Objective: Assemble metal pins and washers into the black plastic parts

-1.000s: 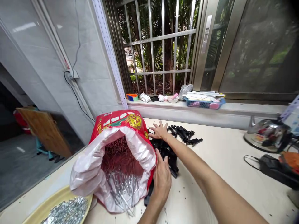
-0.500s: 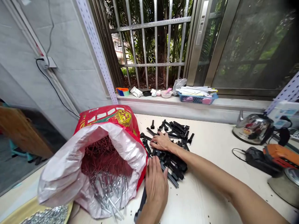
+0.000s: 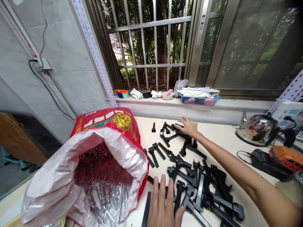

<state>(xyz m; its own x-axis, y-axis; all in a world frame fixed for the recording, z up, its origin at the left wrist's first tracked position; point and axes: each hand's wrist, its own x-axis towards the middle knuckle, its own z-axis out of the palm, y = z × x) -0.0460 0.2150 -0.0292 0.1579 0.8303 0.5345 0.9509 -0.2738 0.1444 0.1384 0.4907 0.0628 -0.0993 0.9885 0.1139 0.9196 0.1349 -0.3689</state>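
My left hand (image 3: 163, 209), fingers (image 3: 170, 189) spread flat and released, lies on the near edge of the scattered black plastic pieces (image 3: 203, 189), grasping none. My right hand (image 3: 189, 126), fingers likewise splayed, rests on the pieces' far end. Just left of my left fingers gapes the red bag (image 3: 106, 121) of metal pins (image 3: 111, 192).

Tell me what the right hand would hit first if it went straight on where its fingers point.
Likely the black plastic pieces lying loose just ahead of the right hand. Beyond them is the windowsill ledge. Depth is hard to judge here.
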